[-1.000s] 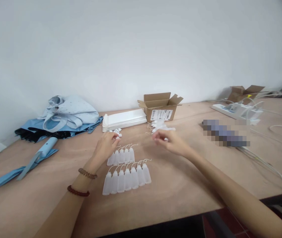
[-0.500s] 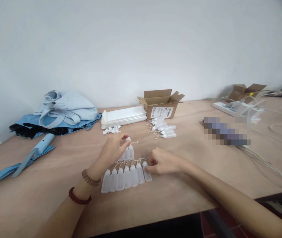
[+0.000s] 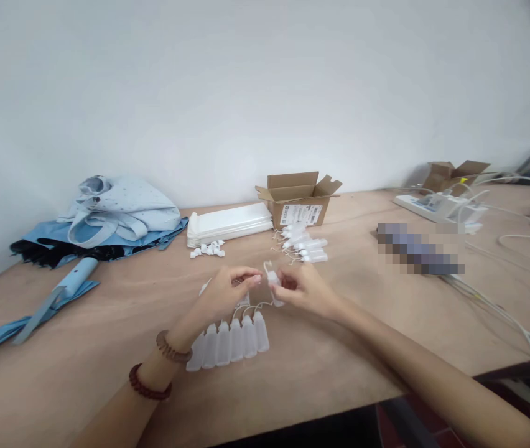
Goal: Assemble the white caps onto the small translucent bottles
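Note:
My right hand (image 3: 303,287) grips a small translucent plastic bottle (image 3: 275,295), raised from the table with its white neck and thin cord upward. My left hand (image 3: 227,291) faces it, thumb and forefinger pinched; what sits between the fingertips is too small to make out. A short gap separates those fingertips from the bottle. Below my hands lies a row of several similar bottles (image 3: 236,343) with thin cords at their necks. My left hand partly covers a few more bottles (image 3: 245,299) behind that row.
Small white caps (image 3: 209,249) lie before a stack of white packets (image 3: 227,224). More corded bottles (image 3: 312,250) lie by an open cardboard box (image 3: 300,208). A blue umbrella (image 3: 76,277) and cloth bag (image 3: 125,202) are left; a power strip (image 3: 437,210) with cables is right.
My right hand has lifted the rightmost bottle out of the front row and moved it up. My left hand has come away from the rear bottles, rightward toward it.

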Motion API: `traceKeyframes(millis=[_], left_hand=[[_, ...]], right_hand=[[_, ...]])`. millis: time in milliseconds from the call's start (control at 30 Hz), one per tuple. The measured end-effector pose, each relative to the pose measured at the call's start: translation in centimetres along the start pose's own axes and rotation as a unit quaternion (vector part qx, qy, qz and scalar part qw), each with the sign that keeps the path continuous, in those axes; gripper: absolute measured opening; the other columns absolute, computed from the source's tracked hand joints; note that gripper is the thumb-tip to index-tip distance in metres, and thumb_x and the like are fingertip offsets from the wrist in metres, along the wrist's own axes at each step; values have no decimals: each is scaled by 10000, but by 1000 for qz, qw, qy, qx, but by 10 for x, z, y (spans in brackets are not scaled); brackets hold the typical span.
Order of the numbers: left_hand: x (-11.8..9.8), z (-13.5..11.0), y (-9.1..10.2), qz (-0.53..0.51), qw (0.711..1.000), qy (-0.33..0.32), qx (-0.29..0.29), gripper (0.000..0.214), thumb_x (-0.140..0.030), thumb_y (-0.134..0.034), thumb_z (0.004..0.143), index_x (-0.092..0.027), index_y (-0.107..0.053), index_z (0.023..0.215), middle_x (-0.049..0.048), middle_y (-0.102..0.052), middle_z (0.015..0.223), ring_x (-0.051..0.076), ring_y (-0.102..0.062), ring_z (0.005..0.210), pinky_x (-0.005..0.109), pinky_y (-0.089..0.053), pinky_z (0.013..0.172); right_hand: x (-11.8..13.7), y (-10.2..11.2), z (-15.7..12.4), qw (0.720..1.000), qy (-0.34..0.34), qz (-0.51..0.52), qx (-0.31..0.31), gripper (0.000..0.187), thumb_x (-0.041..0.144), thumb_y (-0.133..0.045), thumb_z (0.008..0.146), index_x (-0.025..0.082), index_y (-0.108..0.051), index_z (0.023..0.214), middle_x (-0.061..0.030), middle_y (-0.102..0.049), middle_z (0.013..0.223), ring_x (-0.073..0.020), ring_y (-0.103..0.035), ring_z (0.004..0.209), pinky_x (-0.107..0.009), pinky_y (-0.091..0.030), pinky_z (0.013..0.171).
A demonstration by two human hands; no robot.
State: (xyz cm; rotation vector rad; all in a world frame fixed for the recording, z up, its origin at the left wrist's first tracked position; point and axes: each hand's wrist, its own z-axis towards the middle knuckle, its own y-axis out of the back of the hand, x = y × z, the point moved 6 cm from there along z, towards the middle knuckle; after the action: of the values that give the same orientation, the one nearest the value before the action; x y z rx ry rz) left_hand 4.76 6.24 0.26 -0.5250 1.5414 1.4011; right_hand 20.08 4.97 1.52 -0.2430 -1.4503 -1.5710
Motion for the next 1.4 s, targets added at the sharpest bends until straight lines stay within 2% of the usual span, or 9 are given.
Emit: traceKeyframes(millis=[100,333,567,667,800,867,967,1200,1400], left_hand=[[2,0,-4,-59,998,11,16,305,-422,-570,822,-213,-715,991,28,-721,822,169,-628,726,267,-487,658],[-12,-5,-6,-159,987,11,25,344,-400,-547,854,-197,-672,1102,53,-711,960,183,-628,851,288,-493,754],[-6,-2,-4,-40,998,-39,6,320,-378,-509,876,-198,-680,1077,61,-693,1032,210,-616,931,316,-478,811],[-6,-2,-4,24,998,-62,-2,303,-355,-495,888,-205,-679,1076,63,-683,1063,213,-609,974,323,-459,850],[-6,-1,-1,22,997,-72,-9,302,-360,-485,893,-205,-682,1063,58,-686,1056,210,-611,979,311,-462,835],[-3,0,-1,10,998,-68,-13,301,-368,-490,889,-199,-693,1035,55,-693,1032,208,-617,949,302,-466,806],[1,0,-2,7,998,-53,-14,306,-378,-495,882,-189,-703,1005,45,-706,937,197,-622,860,289,-467,746],[-5,-1,-3,-80,995,-44,-50,243,-350,-555,849,-162,-683,933,49,-704,968,192,-630,913,290,-474,832],[-10,-3,-1,-68,990,-90,-83,174,-260,-587,823,-172,-679,941,54,-698,985,183,-628,902,298,-475,843]], right_hand=[[-2,0,-1,996,-12,86,-10,217,303,-555,789,166,-529,623,9,-542,550,-105,-474,521,-213,-325,488],[1,-9,-2,977,-29,204,51,143,260,-555,799,141,-624,759,14,-562,599,-95,-474,536,-210,-351,512],[-2,-9,0,986,-25,138,94,282,291,-478,863,136,-614,671,34,-461,582,-82,-377,526,-228,-252,498],[-3,-8,2,990,-6,117,81,274,316,-501,860,136,-626,695,39,-446,570,-85,-359,529,-230,-247,503],[-9,-1,4,992,-49,113,13,217,310,-606,794,138,-664,912,2,-585,701,-107,-454,588,-226,-329,539],[-11,5,5,991,-55,117,-29,222,304,-639,765,131,-657,903,-38,-629,801,-137,-523,678,-237,-383,586],[-9,7,6,990,-34,134,-32,202,296,-624,778,132,-663,889,-72,-654,881,-172,-574,788,-258,-425,647],[-17,-6,4,968,-85,237,16,320,429,-533,845,129,-646,847,8,-558,599,-70,-420,438,-206,-324,418],[-23,-15,4,922,-144,360,12,448,574,-565,771,145,-563,639,22,-514,553,-51,-387,381,-179,-295,326]])
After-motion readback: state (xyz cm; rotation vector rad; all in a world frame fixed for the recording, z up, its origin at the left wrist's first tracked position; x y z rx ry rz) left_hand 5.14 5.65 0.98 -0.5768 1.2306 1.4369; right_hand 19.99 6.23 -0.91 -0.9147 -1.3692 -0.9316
